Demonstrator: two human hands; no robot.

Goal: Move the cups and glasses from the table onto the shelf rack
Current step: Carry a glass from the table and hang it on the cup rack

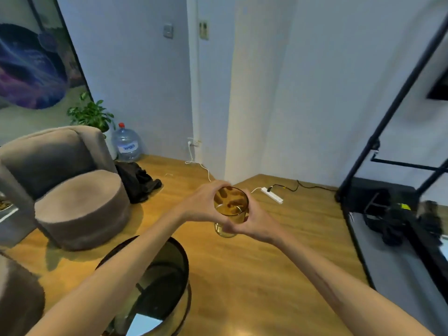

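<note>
Forearms: both reach up from 6 o'clock.
Round glass surface [155, 282]: low, at 7 o'clock.
Left hand [206, 204]: fingers curled round amber glass [231, 209].
Right hand [254, 226]: fingers clamped on its lower part.
Amber glass: upright, mid-frame above the wooden floor [266, 263].
Black rack [378, 132]: 3 o'clock.

Bare wooden floor [242, 275] lies open below and ahead of my arms, up to the white wall [315, 93]. To my right the black shelf rack [388, 112] posts slant across the way; to my left stand the brown armchair [72, 180] and, nearer, the round glass table [174, 263].
</note>
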